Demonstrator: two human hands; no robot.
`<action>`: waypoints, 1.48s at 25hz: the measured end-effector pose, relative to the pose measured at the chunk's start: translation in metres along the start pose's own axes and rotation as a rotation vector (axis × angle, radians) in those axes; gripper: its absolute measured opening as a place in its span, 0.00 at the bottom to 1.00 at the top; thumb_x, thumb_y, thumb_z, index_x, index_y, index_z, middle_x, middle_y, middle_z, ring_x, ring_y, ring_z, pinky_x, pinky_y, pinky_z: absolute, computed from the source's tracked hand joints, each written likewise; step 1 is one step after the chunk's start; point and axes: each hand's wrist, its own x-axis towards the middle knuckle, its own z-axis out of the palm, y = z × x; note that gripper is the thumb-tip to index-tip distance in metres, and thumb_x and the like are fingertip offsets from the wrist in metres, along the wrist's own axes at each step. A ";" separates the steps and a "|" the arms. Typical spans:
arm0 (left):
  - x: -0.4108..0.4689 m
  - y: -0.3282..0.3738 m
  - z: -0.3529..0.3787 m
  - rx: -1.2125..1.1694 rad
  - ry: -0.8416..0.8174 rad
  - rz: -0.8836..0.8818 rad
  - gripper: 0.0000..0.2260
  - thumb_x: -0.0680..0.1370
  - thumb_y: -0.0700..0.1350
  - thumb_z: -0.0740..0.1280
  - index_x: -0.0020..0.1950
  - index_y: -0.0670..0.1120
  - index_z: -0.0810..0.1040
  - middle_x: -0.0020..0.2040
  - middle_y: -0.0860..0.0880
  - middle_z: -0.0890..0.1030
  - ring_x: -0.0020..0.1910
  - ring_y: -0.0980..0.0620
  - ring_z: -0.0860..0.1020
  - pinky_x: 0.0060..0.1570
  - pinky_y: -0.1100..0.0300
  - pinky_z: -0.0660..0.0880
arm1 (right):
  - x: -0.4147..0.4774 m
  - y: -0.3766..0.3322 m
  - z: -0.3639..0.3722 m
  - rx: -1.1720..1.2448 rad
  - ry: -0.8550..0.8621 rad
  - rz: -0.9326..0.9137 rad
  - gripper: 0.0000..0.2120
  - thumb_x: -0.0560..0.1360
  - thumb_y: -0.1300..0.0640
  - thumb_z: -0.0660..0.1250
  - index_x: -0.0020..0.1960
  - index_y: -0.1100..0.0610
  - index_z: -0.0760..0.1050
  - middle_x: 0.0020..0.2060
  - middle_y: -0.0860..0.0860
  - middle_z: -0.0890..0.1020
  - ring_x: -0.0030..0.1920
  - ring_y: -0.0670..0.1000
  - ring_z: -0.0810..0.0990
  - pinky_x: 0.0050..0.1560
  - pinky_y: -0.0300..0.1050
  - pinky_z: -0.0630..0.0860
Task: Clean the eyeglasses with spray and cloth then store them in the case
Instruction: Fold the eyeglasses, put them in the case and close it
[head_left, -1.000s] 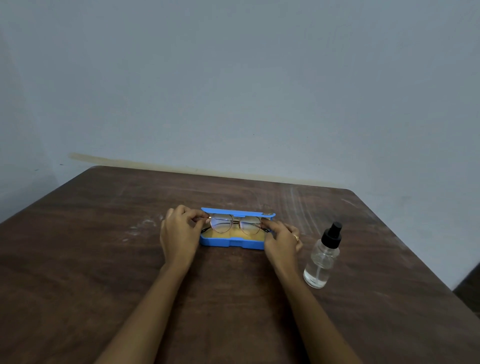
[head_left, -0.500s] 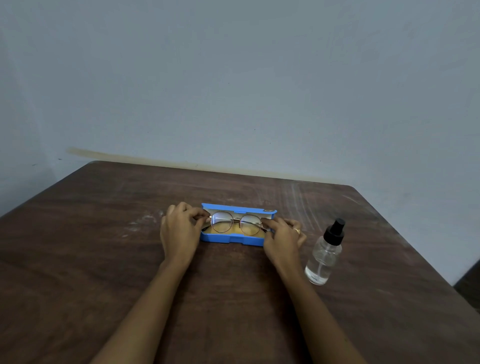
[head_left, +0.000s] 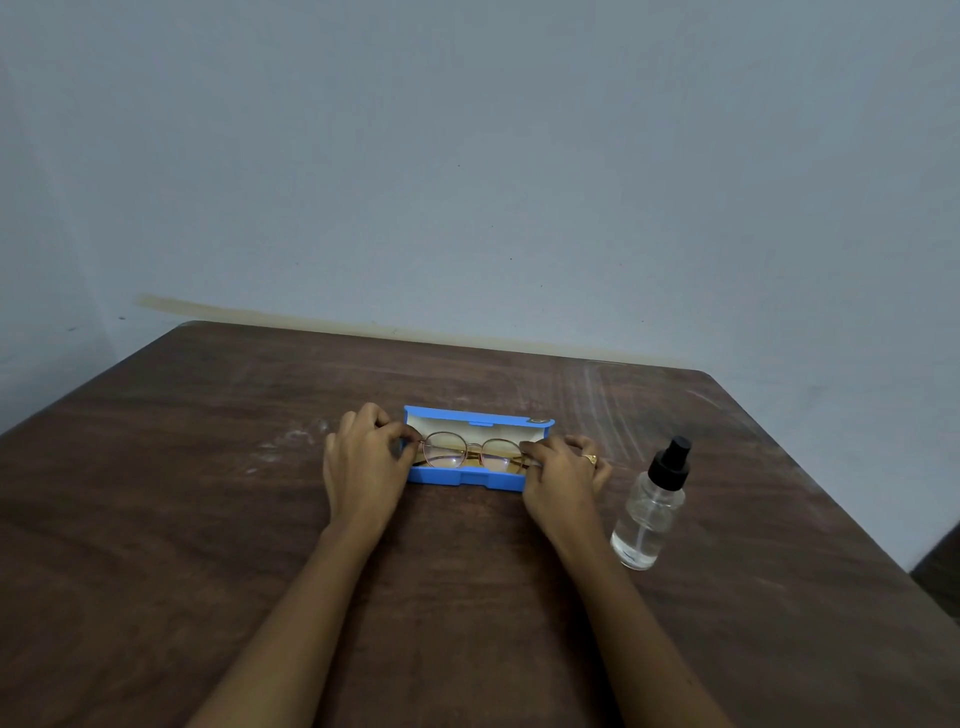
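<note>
1. Eyeglasses (head_left: 471, 453): round thin-rimmed pair, folded, sitting in the open blue case (head_left: 464, 477) between the 2 hands, lenses tipped up toward the camera. Case lid stands raised on the far side.

2. Left hand (head_left: 363, 470): fingers curled, thumb and forefinger pinched on the frame's left end at the hinge. Hand rests just beside the case's left end.

3. Right hand (head_left: 561, 475): same pinch on the frame's right end; a ring (head_left: 590, 458) shows on 1 finger. Hand covers the case's right near corner.

4. Spray bottle (head_left: 649, 512): clear, black pump top, upright on the table (head_left: 208, 519), to the outside of the right hand, apart from it, not touched. Some liquid in the bottom.

5. Cloth: none seen for certain. A yellowish layer shows under the glasses inside the case; cannot tell whether it is lining or a cloth.

6. Step in hand, as I judge it: either lifting the glasses out to begin cleaning or seating them for storage. The frame alone does not settle which. Lenses sit tilted, not flat, so the pair is not fully bedded in the tray.

7. Next move calls for: if taking out, an even lift with both pinches so the frame clears the tray walls, then 1 hand freed to reach outward for the bottle. If storing, lower flat, release both ends, and close the lid from the far side.
</note>
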 end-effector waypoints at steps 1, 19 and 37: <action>0.000 0.000 0.000 0.000 -0.001 0.001 0.05 0.70 0.46 0.72 0.45 0.48 0.82 0.40 0.53 0.68 0.42 0.55 0.64 0.41 0.58 0.60 | 0.000 0.000 0.000 0.004 0.001 -0.001 0.17 0.75 0.62 0.57 0.61 0.52 0.74 0.62 0.49 0.76 0.68 0.55 0.59 0.64 0.53 0.54; -0.006 0.003 -0.004 -0.545 0.141 -0.117 0.05 0.75 0.37 0.63 0.50 0.40 0.74 0.54 0.43 0.72 0.50 0.49 0.73 0.52 0.49 0.74 | -0.016 -0.004 -0.009 0.584 0.388 0.099 0.11 0.72 0.70 0.59 0.51 0.62 0.72 0.50 0.53 0.72 0.53 0.54 0.74 0.48 0.35 0.63; -0.002 -0.001 0.016 -0.936 -0.206 -0.362 0.02 0.77 0.54 0.60 0.47 0.59 0.71 0.48 0.56 0.77 0.47 0.60 0.75 0.43 0.64 0.70 | -0.010 0.001 -0.002 0.911 0.073 0.179 0.05 0.78 0.50 0.58 0.52 0.47 0.71 0.53 0.48 0.77 0.55 0.47 0.75 0.49 0.37 0.71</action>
